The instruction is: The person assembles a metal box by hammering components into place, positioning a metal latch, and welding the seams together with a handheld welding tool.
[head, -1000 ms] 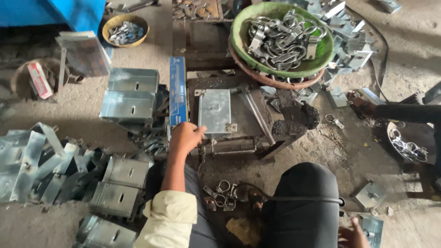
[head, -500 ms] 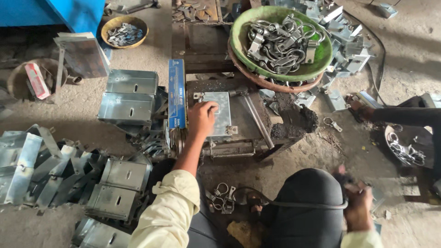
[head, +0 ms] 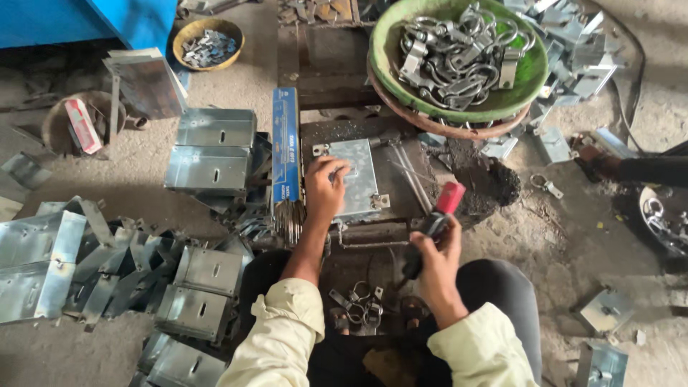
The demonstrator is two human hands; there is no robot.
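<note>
Head view, vs. 1 s ago: the left hand (head: 326,188) was then at the front edge of the metal box (head: 356,179), fingers spread. It is now laid flat on the box's top plate, fingers curled lightly onto the sheet and pressing, not gripping. The box sits on the dark work block (head: 430,193), just right of the blue electrode pack (head: 285,154).

The right hand (head: 436,265) was low at the frame's bottom edge 1 s ago. It is now raised near the block, clenched round a black tool with a red tip (head: 438,215) that looks like an electrode holder. The tip is pointed toward the box's right side but is apart from it.

Judgement: the box is steadied and the tool brought up, so work on the box appears about to begin; no contact yet.

Round about: green bowl of metal clamps (head: 459,50) behind, folded boxes (head: 208,150) stacked left.
</note>
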